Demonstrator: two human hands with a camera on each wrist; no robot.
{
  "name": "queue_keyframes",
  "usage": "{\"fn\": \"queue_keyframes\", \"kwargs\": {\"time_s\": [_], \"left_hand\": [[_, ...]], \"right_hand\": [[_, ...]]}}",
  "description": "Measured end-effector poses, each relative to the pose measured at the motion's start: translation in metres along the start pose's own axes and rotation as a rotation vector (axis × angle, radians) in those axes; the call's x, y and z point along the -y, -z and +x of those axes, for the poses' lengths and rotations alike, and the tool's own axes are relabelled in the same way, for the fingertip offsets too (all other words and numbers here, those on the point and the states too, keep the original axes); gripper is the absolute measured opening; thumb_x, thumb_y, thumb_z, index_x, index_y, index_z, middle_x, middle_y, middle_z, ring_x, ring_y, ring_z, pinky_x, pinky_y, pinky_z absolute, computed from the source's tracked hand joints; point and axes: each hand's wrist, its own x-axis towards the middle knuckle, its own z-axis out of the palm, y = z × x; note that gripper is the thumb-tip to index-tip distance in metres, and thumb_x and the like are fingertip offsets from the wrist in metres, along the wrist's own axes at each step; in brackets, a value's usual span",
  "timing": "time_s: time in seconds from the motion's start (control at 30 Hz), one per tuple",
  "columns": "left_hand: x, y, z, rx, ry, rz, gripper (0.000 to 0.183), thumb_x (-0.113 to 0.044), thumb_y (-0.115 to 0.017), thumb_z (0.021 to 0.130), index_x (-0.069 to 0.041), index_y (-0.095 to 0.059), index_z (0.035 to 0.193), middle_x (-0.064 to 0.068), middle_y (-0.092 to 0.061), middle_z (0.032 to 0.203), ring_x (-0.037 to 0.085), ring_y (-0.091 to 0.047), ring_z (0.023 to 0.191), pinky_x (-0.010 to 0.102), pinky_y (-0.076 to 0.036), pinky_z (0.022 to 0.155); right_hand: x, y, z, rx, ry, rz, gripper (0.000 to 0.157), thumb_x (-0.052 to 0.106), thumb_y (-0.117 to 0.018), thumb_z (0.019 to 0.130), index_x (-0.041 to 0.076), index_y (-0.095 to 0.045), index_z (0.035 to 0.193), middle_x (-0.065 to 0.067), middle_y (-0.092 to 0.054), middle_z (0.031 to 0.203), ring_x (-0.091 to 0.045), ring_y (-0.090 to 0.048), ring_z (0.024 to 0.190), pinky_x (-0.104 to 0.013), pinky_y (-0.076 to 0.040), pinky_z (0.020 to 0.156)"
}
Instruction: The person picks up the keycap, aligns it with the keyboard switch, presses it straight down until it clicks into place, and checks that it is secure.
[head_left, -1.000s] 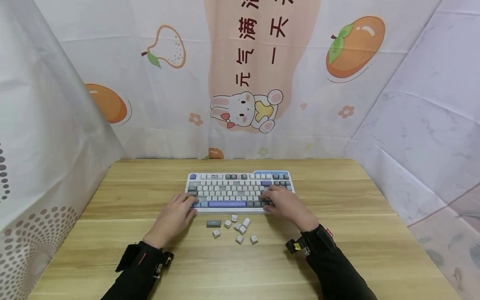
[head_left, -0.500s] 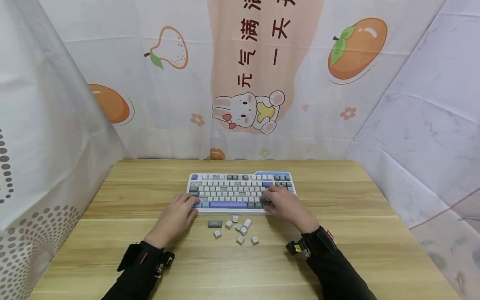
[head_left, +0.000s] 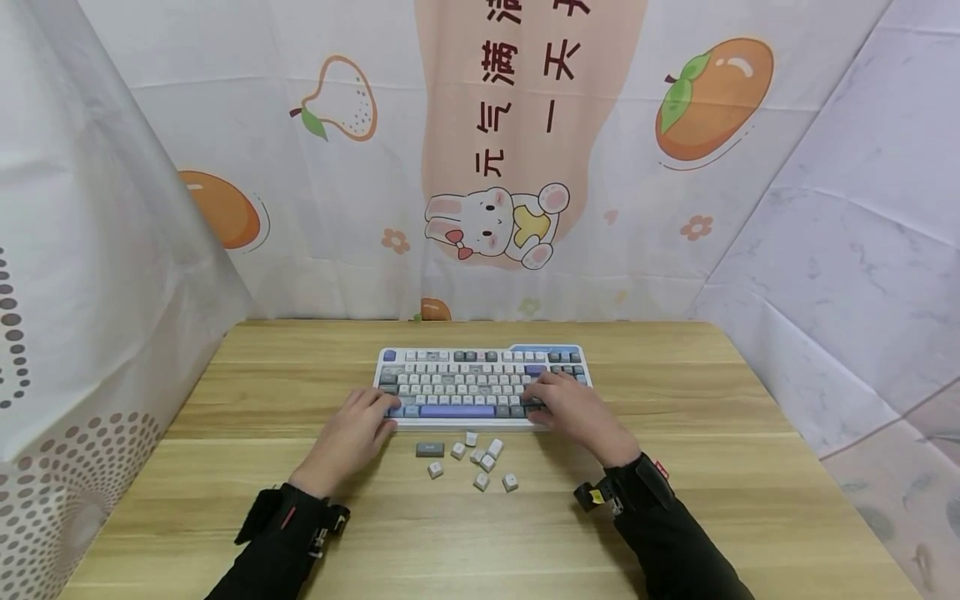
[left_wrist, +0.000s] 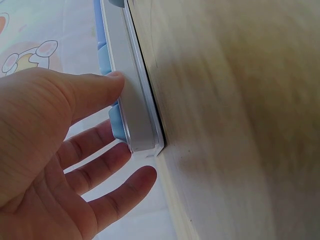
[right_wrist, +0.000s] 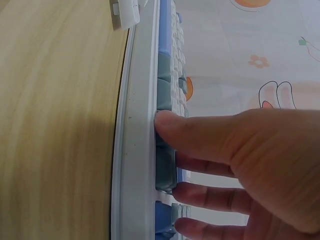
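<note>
A compact keyboard with white, grey and blue keycaps lies flat on the table. At its front left corner is my left hand. In the left wrist view the thumb touches the keyboard's front edge, while the other fingers reach loosely around the corner. My right hand rests over the lower right keys. Its thumb lies on a grey key in the right wrist view, and the other fingers spread loosely over the keys beyond. Neither hand holds a loose piece.
Several loose white keycaps lie scattered on the wooden table in front of the keyboard. A wider grey keycap is at their left. Behind the table hangs a printed cloth.
The head view has shifted slightly. Both hands stay at the same places on the keyboard, and the loose keycaps have not moved.
</note>
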Motion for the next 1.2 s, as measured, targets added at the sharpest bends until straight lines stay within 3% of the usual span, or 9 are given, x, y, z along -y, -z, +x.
{"fn": "queue_keyframes", "kwargs": {"time_s": [0.13,0.33,0.47,0.87,1.2], "left_hand": [[0.0,0.0,0.0,0.001,-0.001,0.002,0.027,-0.016,-0.066,0.087,-0.006,-0.064,0.112,0.009,-0.06,0.109,0.026,-0.052,0.107,0.042,-0.046,0.091],[-0.001,0.0,0.0,-0.005,0.001,-0.004,0.027,-0.016,-0.067,0.087,-0.006,-0.064,0.112,0.009,-0.06,0.11,0.027,-0.052,0.108,0.043,-0.045,0.092],[-0.002,0.001,-0.001,-0.012,0.002,-0.009,0.027,-0.016,-0.067,0.086,-0.007,-0.064,0.112,0.009,-0.061,0.109,0.026,-0.052,0.107,0.043,-0.045,0.092],[-0.002,0.002,-0.001,-0.007,0.001,-0.008,0.027,-0.015,-0.067,0.086,-0.006,-0.064,0.112,0.009,-0.061,0.109,0.026,-0.052,0.106,0.042,-0.045,0.092],[-0.004,0.002,0.0,0.016,0.025,-0.009,0.027,-0.018,-0.066,0.088,-0.008,-0.064,0.113,0.008,-0.061,0.111,0.025,-0.051,0.107,0.043,-0.045,0.093]], "right_hand": [[0.002,0.003,0.001,-0.019,0.045,0.009,0.024,0.02,-0.075,0.079,0.015,-0.071,0.102,0.0,-0.062,0.096,-0.016,-0.055,0.086,-0.034,-0.048,0.074],[0.011,0.01,0.007,-0.053,0.26,0.106,0.019,0.02,-0.073,0.082,0.014,-0.072,0.1,0.001,-0.063,0.095,-0.011,-0.055,0.088,-0.032,-0.049,0.077],[0.018,0.012,0.009,-0.04,0.335,0.145,0.02,0.018,-0.073,0.082,0.014,-0.072,0.101,0.002,-0.064,0.096,-0.011,-0.055,0.09,-0.031,-0.049,0.078],[0.037,0.0,0.008,0.046,0.426,0.211,0.023,0.011,-0.072,0.081,0.014,-0.072,0.105,0.005,-0.064,0.098,-0.006,-0.057,0.091,-0.021,-0.048,0.08],[0.042,-0.003,0.005,0.164,0.371,0.203,0.026,0.009,-0.07,0.081,0.015,-0.071,0.107,0.004,-0.064,0.102,-0.008,-0.06,0.091,-0.019,-0.048,0.079]]}}
